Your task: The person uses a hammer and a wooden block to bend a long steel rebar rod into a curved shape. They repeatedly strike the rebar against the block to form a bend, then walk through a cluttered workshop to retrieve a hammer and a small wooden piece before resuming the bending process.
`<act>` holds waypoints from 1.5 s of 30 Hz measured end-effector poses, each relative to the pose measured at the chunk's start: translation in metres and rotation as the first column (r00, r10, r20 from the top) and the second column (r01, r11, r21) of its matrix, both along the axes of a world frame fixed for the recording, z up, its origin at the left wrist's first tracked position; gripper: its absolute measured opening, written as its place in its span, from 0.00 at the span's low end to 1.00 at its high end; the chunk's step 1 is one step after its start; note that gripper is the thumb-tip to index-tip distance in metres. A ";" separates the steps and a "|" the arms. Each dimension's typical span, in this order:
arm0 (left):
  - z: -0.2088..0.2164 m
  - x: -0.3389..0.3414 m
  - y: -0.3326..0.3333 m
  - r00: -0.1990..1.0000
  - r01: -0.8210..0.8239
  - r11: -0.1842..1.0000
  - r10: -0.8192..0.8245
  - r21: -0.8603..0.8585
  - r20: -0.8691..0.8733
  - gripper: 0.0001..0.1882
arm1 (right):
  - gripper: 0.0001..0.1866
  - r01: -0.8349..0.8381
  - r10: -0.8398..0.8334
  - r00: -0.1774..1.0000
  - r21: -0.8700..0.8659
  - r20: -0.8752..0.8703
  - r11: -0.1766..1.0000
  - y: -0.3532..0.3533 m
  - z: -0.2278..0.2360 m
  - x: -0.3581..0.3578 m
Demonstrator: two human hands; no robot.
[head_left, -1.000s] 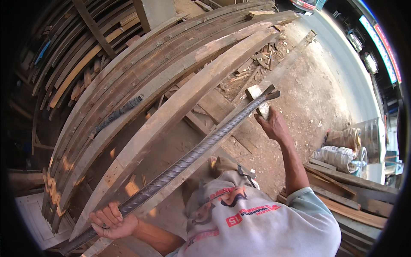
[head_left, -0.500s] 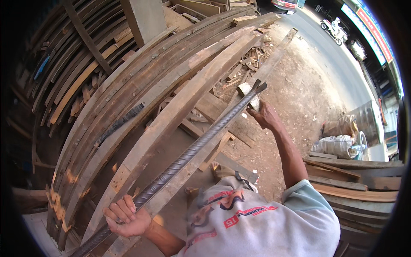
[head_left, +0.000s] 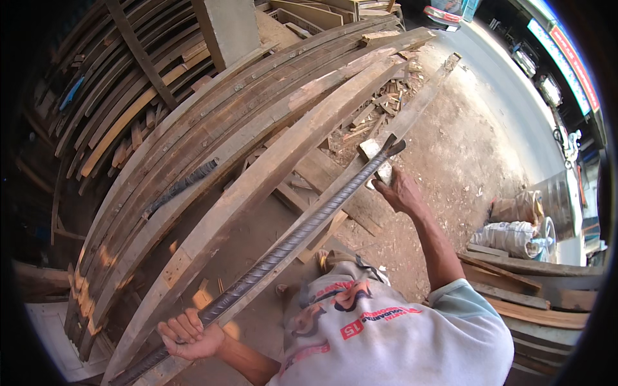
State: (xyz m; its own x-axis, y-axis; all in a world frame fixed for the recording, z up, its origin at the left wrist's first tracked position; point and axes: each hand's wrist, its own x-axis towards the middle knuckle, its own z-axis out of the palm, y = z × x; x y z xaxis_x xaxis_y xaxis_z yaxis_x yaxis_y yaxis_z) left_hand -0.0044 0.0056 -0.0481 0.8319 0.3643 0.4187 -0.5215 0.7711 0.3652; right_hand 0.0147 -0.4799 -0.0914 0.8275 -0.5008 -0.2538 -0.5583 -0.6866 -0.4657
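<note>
A long crowbar (head_left: 283,235) of dark ribbed steel slants from lower left to upper centre, its forked claw at the far end. My left hand (head_left: 190,334) is closed round the bar near its lower end. Beyond the claw, my right hand (head_left: 402,192) has its fingers closed at the near end of a pale block (head_left: 369,148). The claw end crosses over that block and hides its middle. Underneath both runs a long narrow plank (head_left: 425,100), partly covered by the bar.
Long wooden beams (head_left: 283,141) lie side by side on my left, with more timber stacked behind. Wood scraps (head_left: 380,106) litter the dirt ground ahead. More planks (head_left: 537,309) and white sacks (head_left: 512,238) are at right. A road (head_left: 496,71) with vehicles runs beyond.
The view has shifted slightly, so the scene sits a little lower and further right. The scooter has moved along the road toward the right. Both hands keep their holds.
</note>
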 end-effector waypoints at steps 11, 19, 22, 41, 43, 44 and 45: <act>-0.007 -0.007 -0.002 0.998 -0.035 0.999 0.035 -0.010 -0.051 0.18 | 0.30 -0.103 0.108 0.988 -0.057 0.111 0.993 -0.016 -0.014 -0.001; 0.020 -0.014 -0.012 0.998 -0.070 0.997 0.070 -0.033 0.007 0.18 | 0.30 -0.090 0.090 0.996 0.003 -0.018 0.996 -0.010 -0.005 0.007; 0.017 -0.009 -0.015 0.999 -0.024 0.999 0.025 -0.045 0.035 0.18 | 0.30 -0.104 0.104 0.995 -0.028 0.008 0.994 -0.016 -0.015 -0.001; 0.111 0.018 -0.022 0.993 0.015 1.000 -0.016 0.017 0.115 0.20 | 0.31 -0.114 0.097 0.989 0.158 0.109 0.981 -0.016 0.003 -0.002; 0.151 0.028 -0.036 0.986 0.034 0.999 -0.038 0.029 0.162 0.21 | 0.30 -0.075 0.005 0.983 0.378 0.182 0.923 -0.026 -0.014 -0.003; 0.167 0.032 -0.042 0.979 0.080 0.995 -0.091 0.067 0.181 0.21 | 0.30 -0.062 -0.034 0.983 0.502 0.179 0.863 -0.033 -0.022 -0.003; 0.182 0.038 -0.050 0.968 0.134 0.985 -0.153 0.108 0.197 0.21 | 0.30 -0.043 -0.080 0.982 0.618 0.171 0.785 -0.038 -0.027 -0.004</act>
State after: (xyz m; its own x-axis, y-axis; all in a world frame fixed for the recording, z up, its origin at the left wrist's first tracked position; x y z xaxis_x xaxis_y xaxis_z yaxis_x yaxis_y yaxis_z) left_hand 0.0335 -0.0439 0.1339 0.7665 0.1985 0.6108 -0.4783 0.8111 0.3367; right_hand 0.0111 -0.5179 -0.1189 0.8808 -0.3041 -0.3629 -0.4332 -0.2084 -0.8769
